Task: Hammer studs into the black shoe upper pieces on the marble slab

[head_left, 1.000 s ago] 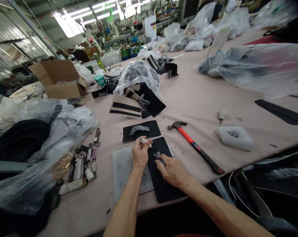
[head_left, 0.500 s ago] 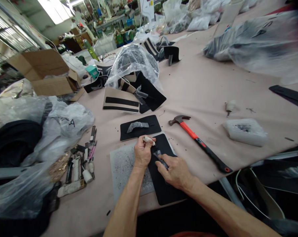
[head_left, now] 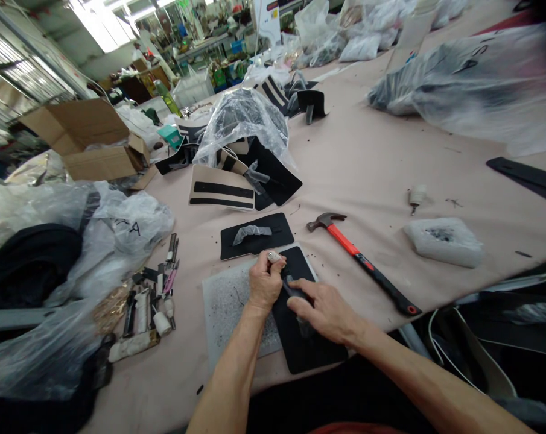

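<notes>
My left hand [head_left: 264,282] is closed round a small tool with a white-wrapped handle [head_left: 274,257], its lower end hidden near the top of a black panel [head_left: 295,352]. My right hand [head_left: 329,310] pinches a dark strap partly wrapped in clear plastic [head_left: 297,290] on that panel. The panel lies partly over a speckled pale board [head_left: 222,313]. Just beyond, a second black panel [head_left: 230,238] carries a plastic-wrapped strap handle [head_left: 253,231]. A claw hammer [head_left: 361,258] with a red and black handle rests right of my hands.
Left stand several small hand tools [head_left: 141,308] and plastic bags [head_left: 139,211]. Farther back are beige panels with black strips [head_left: 218,188], clear plastic sheeting [head_left: 245,114] and a cardboard box [head_left: 82,135]. On the right lie another white-handled tool [head_left: 417,195] and a whitish block [head_left: 447,241].
Both hands stay at the panel. The left has shifted slightly right and down with the white-handled tool; the right keeps its pinch on the strap. The view has moved slightly.
</notes>
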`<state>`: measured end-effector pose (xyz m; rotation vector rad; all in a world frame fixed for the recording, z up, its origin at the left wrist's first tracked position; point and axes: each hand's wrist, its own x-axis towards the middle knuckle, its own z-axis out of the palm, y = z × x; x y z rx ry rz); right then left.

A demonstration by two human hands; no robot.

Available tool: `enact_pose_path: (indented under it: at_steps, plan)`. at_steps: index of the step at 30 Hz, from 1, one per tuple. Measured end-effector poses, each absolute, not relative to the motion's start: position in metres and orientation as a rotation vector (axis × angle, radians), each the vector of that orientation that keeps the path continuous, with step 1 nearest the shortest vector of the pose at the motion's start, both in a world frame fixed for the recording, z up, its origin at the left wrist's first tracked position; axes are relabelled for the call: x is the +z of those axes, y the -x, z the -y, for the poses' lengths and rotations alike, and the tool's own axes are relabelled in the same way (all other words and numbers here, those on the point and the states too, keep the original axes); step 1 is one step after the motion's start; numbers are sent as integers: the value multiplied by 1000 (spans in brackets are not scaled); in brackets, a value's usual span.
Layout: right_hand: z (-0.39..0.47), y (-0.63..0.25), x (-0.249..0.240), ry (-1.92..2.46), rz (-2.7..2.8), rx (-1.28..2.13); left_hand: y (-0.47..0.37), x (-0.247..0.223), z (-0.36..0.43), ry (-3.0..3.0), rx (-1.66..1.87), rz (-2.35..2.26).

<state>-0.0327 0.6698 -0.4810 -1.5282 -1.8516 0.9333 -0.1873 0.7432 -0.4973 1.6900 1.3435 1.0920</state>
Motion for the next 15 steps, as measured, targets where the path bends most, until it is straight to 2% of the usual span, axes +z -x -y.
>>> enact_pose_path:
  at_steps: [2,5,7,10,13,15]
  plan:
    - [-680,6,-477,1564,1789,808,188,-496,-744,-1798,1066,-1311]
    - [-694,-42,-481,1961,1756,360,189,-496,-745,-1883,1030,-1280]
    - [-701,-69,-489,2195,1793,310,190,-498,-745,-1895,1023,-1279]
    - [-707,-88,-495,2218,1637,785,191,-501,-744,-1881,1037,-1253]
    - [-708,-82,-485,1973,1316,1369,193,-504,-742,-1860,1063,-1212]
    - [-706,-70,-469,1852,1089,1630,195,-506,-742,-1843,1077,-1200]
